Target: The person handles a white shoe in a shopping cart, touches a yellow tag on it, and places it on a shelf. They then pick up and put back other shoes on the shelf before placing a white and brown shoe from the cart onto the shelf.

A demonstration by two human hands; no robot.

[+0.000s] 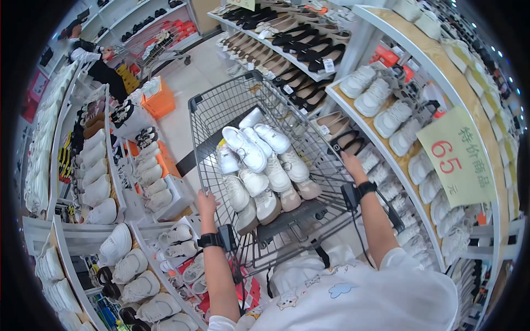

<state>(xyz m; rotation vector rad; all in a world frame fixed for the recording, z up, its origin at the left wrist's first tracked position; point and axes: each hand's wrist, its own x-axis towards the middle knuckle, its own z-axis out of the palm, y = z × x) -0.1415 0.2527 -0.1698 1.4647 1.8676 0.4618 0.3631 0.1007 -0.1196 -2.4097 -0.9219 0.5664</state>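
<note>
A grey wire shopping cart (221,91) stands before me, its basket holding a pile of several white and pale shoes (248,151). On the cart's left top edge, my left hand (207,204) is closed around the rim. My right hand (353,168) grips the right rim farther forward, beside the shelf of white sneakers. Part of the fingers of each hand is hidden by the rim and the hand itself. Both wrists wear a black strap with a small device and cable. The cart's wheels are out of sight below the basket.
Shoe shelves (331,91) line the right side, with a yellow price sign (458,157) jutting out. Racks of white sneakers (94,182) stand close on the left. An orange box (158,99) sits on the floor ahead. A person (94,58) stands by another cart (157,49).
</note>
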